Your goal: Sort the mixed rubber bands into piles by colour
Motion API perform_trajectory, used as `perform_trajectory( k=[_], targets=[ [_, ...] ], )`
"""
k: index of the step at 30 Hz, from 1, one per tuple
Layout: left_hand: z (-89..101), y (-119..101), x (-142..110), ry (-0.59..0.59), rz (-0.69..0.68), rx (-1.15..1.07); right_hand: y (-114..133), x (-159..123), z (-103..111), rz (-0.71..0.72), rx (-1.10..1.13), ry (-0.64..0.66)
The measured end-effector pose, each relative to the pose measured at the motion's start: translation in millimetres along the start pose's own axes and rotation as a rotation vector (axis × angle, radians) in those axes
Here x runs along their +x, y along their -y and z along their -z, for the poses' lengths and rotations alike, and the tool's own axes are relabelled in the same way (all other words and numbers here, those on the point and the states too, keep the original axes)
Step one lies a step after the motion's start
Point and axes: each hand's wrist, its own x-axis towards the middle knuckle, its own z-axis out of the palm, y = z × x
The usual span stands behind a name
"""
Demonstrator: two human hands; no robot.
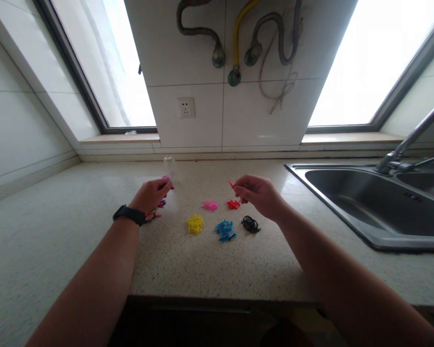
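My right hand [256, 193] pinches a red rubber band [231, 184] above a small pile of red rubber bands [233, 205]. Over a mixed-colour pile of bands [152, 215] at the left, my left hand [154, 193] has its fingers closed; what they hold, if anything, is hidden. A bit of pink [166, 178] shows just behind those fingers, beside a clear plastic container [168, 166]. Between the hands lie separate piles of pink bands [210, 206], yellow bands [195, 224], blue bands [225, 231] and black bands [250, 224].
The speckled countertop [181, 270] ends at a front edge near my body. A steel sink [347, 202] with a faucet [394, 156] is set in at the right. Behind stands a tiled wall with a socket [186, 107] and hoses [238, 29], between two windows.
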Motion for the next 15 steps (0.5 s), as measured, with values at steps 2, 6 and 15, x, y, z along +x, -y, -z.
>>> perform_trajectory(
  k=[2, 6, 15],
  targets=[
    [-0.2, -0.1, -0.1, 0.004, 0.005, 0.002, 1.4, -0.4, -0.3, 0.008, 0.002, -0.003],
    [-0.8, -0.5, -0.8, 0.017, 0.017, -0.016, 1.1, -0.3, -0.1, 0.012, -0.005, -0.016],
    [-2.0, -0.2, -1.1, 0.012, 0.009, -0.031, 0.3, -0.8, -0.4, -0.017, -0.055, -0.016]
  ],
)
